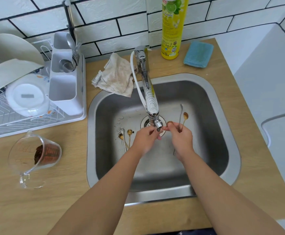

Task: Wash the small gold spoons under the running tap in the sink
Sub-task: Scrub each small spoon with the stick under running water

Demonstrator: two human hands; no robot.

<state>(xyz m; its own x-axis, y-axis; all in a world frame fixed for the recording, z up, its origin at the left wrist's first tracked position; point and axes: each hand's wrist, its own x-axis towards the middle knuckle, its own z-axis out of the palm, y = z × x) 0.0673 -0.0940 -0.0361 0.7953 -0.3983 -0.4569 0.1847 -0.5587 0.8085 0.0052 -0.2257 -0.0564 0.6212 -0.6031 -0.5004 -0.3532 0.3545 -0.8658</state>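
The tall yellow soap bottle (172, 28) at about one o'clock from the sink (206, 92) had "700" near its bottom. The other words on it were too blurry to read.

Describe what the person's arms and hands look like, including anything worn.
Both arms are bare up to the bottom edge of the picture, with no sleeves showing. The left hand and right hand wear no gloves; no rings, watch or bracelets are visible, though the fingers are slightly blurred.
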